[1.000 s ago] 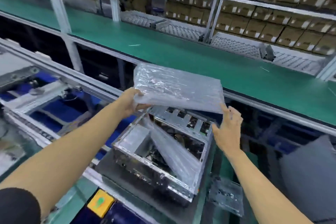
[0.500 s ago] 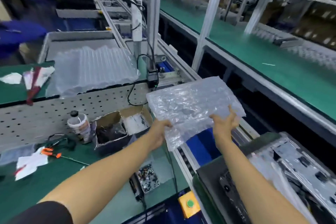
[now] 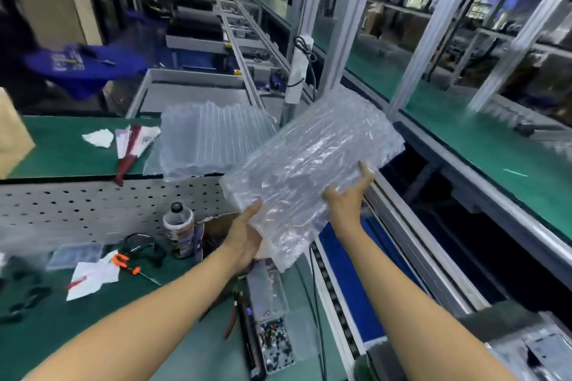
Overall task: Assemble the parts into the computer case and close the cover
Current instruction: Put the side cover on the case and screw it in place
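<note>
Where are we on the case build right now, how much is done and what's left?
Early stage. Done: the air-cushion packing is out of the computer case. In hand: left hand and right hand hold it toward the pile of packing on the bench. Left: fitting the parts and closing the cover; the case looks open.

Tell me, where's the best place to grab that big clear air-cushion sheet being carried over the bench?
Probably by its near edge, coming from below at two spread points, as here: the left hand grips the near corner of the air-cushion sheet and the right hand props its underside with open fingers. It is wide, flat and floppy, so a single central pinch would likely let it sag.
</note>
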`<state>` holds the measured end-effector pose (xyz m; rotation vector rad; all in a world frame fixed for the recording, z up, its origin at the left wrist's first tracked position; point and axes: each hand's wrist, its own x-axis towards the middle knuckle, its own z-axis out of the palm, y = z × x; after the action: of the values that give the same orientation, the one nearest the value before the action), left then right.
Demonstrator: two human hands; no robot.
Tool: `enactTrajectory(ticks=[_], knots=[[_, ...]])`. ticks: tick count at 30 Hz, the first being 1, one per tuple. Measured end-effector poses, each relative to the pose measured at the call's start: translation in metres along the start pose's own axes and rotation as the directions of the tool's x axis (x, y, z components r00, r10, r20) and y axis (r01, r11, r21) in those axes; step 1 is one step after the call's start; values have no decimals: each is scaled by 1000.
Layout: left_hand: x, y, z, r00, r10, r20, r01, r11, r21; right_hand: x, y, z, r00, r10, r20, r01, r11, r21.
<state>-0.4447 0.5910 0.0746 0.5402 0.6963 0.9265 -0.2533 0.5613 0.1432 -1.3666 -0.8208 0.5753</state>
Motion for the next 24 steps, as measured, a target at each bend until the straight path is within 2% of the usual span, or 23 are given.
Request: enactTrajectory(ticks=[4, 6, 8, 11, 15, 18, 21, 24], knots=[[-5, 12, -39, 978, 113, -177, -123, 991, -44, 8, -7, 40, 1000, -6, 18, 6, 1000, 3], [-8, 14, -54, 970, 144, -195, -152, 988, -27, 2, -4, 60, 1000, -2, 9, 2, 1000, 16], [-7, 15, -64, 972, 137, -191, -151, 987, -61, -8, 3, 76, 999, -42, 5, 42, 993, -106], [-4, 14, -68, 951, 168, -261, -215, 963, -163, -15, 9, 94, 977, -55, 206, 86, 985, -147], [10, 18, -63, 918, 202, -343, -259, 957, -129, 4, -9, 113, 942, -107, 317, 185, 956, -226], [38, 40, -50, 875, 220, -431, -284, 955, -89, 29, -19, 127, 937, -9, 349, 113, 954, -278], [75, 72, -29, 834, 221, -506, -291, 955, -63, 48, -19, 135, 927, 106, 359, 54, 912, -406], [111, 100, -6, 855, 190, -483, -246, 968, -54, 52, -11, 132, 868, 228, 441, 68, 825, -561]])
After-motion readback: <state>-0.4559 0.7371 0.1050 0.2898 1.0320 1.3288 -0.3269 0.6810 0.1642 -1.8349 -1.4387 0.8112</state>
